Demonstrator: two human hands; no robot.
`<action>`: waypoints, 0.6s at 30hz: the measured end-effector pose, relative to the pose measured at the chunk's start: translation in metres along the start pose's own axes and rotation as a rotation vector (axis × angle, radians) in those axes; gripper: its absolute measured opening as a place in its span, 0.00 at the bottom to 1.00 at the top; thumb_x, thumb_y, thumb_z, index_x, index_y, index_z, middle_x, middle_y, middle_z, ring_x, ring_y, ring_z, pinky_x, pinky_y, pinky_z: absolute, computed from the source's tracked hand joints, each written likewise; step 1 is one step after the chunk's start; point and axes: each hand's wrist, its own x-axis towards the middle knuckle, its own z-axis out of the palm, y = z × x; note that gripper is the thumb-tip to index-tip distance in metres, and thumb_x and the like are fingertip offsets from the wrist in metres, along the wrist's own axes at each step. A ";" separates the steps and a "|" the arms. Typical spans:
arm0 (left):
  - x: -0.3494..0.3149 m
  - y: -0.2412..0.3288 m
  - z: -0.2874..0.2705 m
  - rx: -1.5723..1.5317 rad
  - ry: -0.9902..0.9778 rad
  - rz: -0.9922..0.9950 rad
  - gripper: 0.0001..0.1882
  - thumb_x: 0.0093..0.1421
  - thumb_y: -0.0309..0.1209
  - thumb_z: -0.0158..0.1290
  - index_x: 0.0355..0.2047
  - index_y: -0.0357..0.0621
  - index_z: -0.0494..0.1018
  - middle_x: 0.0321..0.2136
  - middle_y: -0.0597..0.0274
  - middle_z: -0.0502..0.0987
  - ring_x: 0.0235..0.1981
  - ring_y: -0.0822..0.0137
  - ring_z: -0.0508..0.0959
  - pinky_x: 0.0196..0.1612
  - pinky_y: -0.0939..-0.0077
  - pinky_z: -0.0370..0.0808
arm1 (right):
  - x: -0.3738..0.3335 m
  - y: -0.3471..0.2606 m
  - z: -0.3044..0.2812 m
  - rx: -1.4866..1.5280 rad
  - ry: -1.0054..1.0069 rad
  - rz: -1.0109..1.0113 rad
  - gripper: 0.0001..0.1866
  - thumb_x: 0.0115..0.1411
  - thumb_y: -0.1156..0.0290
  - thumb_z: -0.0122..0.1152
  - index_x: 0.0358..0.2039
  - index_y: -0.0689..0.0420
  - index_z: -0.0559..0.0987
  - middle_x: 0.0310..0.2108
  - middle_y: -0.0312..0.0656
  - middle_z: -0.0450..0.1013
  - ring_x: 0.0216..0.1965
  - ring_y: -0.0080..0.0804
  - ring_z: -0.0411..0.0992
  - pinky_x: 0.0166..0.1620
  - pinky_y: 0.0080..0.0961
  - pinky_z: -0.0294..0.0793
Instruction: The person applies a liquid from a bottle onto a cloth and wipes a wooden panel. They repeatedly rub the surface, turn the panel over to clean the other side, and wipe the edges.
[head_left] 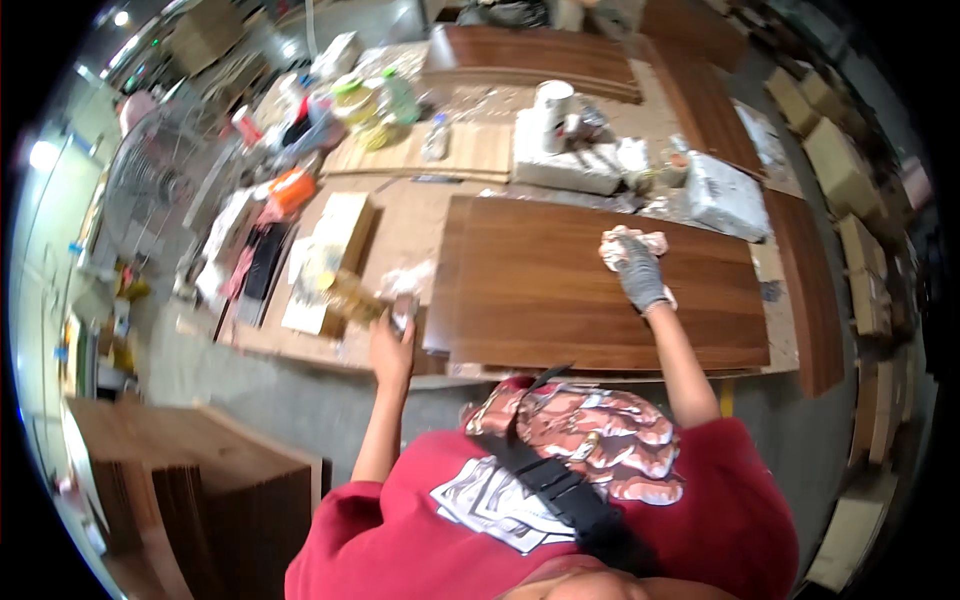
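Both hands busy: my gloved right hand (640, 272) clutches a rag (630, 243) on the brown panel (560, 300); my left hand (392, 345) grips a small bottle (403, 312).

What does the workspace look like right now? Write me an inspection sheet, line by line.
Surface: workbench with a bare pale top, scattered debris near the back.
Job's things: dark brown wood panel lying flat; pale rag pressed on it; small bottle at the panel's left edge.
Clutter: white cup, plastic bottles, white block, flat cardboard box.
Grippers: right hand, in a grey glove, grips the rag; left hand, bare, holds the small bottle.
Cables: nothing seen.
Surroundings: fan at left, stacked brown panels lower left, boxes at right.
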 end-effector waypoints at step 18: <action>-0.031 0.132 -0.026 -0.768 -0.200 0.184 0.42 0.54 0.25 0.67 0.67 0.38 0.60 0.46 0.59 0.73 0.43 0.70 0.74 0.47 0.77 0.73 | -0.053 -0.153 0.065 1.430 -0.501 0.021 0.24 0.69 0.64 0.57 0.61 0.61 0.70 0.58 0.40 0.71 0.60 0.27 0.68 0.63 0.27 0.67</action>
